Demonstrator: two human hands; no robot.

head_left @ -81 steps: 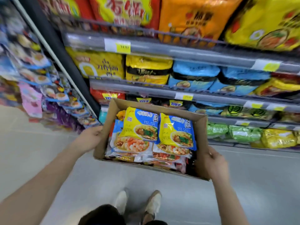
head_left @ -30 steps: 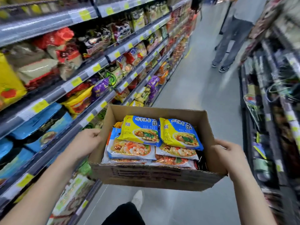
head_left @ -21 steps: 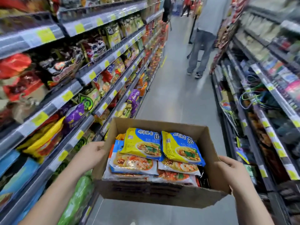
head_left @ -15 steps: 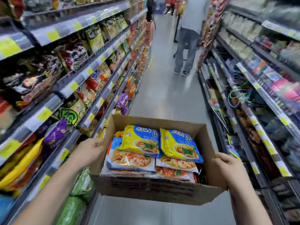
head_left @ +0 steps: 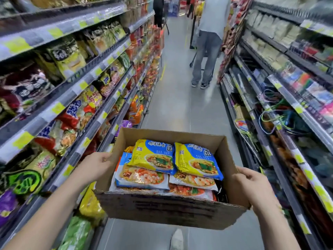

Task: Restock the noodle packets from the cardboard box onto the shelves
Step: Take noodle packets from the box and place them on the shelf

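Between packed grocery shelves (head_left: pixel 90 76), left hand (head_left: pixel 95 166) and right hand (head_left: pixel 252 184) gripping opposite sides of brown cardboard box (head_left: pixel 171 208), yellow-and-blue noodle packets (head_left: pixel 153 156) lying inside.

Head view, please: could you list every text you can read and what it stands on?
"面": large character on both yellow noodle packets; the smaller characters beside it are blurred.
Too blurred to read: the shelf price tags.
Smeared, unreadable: the print on the cardboard box front.
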